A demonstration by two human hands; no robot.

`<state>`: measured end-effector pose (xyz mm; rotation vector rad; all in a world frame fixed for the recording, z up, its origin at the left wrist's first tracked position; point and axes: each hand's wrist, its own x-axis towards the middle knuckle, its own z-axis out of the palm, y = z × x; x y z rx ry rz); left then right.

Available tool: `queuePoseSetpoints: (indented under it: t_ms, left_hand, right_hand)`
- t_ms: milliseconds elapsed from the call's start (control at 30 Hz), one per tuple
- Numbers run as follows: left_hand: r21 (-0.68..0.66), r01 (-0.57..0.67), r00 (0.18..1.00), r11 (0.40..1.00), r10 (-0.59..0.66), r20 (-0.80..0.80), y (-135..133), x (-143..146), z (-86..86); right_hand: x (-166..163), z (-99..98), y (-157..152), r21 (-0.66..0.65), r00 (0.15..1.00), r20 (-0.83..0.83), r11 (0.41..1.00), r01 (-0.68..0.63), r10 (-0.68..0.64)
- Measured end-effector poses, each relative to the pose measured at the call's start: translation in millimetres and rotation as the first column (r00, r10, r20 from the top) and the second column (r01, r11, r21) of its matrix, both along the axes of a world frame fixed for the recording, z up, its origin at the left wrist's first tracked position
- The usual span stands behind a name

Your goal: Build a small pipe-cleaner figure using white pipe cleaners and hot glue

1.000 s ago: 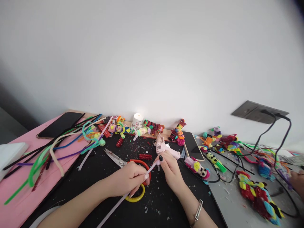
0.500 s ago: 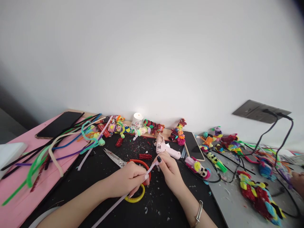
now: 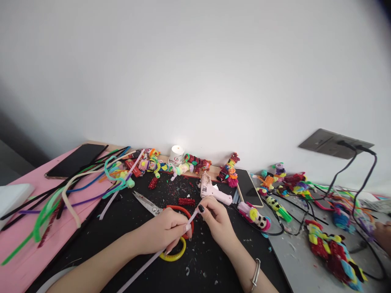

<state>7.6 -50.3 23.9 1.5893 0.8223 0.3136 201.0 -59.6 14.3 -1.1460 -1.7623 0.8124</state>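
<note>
- Fingers [image 3: 179, 232] of the left hand [image 3: 161, 232] are pinched on a long, thin, pale purple fuzzy stick [image 3: 143, 271].
- Fingers of the right hand [image 3: 216, 217] are closed on the top end of that same stick; the thumb has a black nail, and a silver bracelet [image 3: 255, 275] is on the wrist.
- The purple stick goes up between the two hands, and its long tail hangs out below the left hand, down and to the left.
- Under the left hand lie big scissors [image 3: 150, 206] with silver blades and red and yellow handles. They sit open on the black surface [image 3: 207, 256].
- Just past the right hand is a pale pink plastic glue gun [image 3: 216, 194]. A small, shiny red fuzzy piece [image 3: 186, 202] lies near it.
- By the wall stands a white paper cup [image 3: 176, 156], upside down, with little bright fuzzy dolls on both sides.
- On the left, lots of colored fuzzy sticks [image 3: 65, 195] and a black phone [image 3: 76, 161] lie on a pink board [image 3: 61, 240].
- On the right, a red, yellow and blue fuzzy doll [image 3: 332, 250] lies on the gray surface [image 3: 295, 270]. Another person's hand [image 3: 382, 234] peeks in at the edge.
</note>
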Motion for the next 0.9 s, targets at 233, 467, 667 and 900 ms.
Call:
queuePoseSetpoints:
  t_ms: [233,467,667,900]
  left_hand:
    - [0.001,-0.001,1.000,1.000,0.001,0.011,-0.6,-0.4,-1.2]
    - [-0.009,-0.002,1.000,1.000,0.002,0.004,-0.4,-0.9,-1.1]
    - [-0.016,-0.001,1.000,1.000,0.001,0.009,-1.1,-1.0,0.0]
    - [-0.008,-0.002,1.000,1.000,0.002,0.005,-0.3,-0.6,-1.1]
  right_hand:
    - [-0.6,-2.0,-0.7,-0.010,0.999,-0.035,1.000,-0.008,0.007]
    - [-1.1,-0.8,0.7,-0.040,0.998,-0.059,0.999,-0.025,0.022]
    - [-3.1,0.4,-0.6,-0.060,0.997,-0.072,0.998,-0.029,0.025]
    - [-3.0,0.6,-1.8,-0.083,0.997,-0.065,0.996,-0.036,0.031]
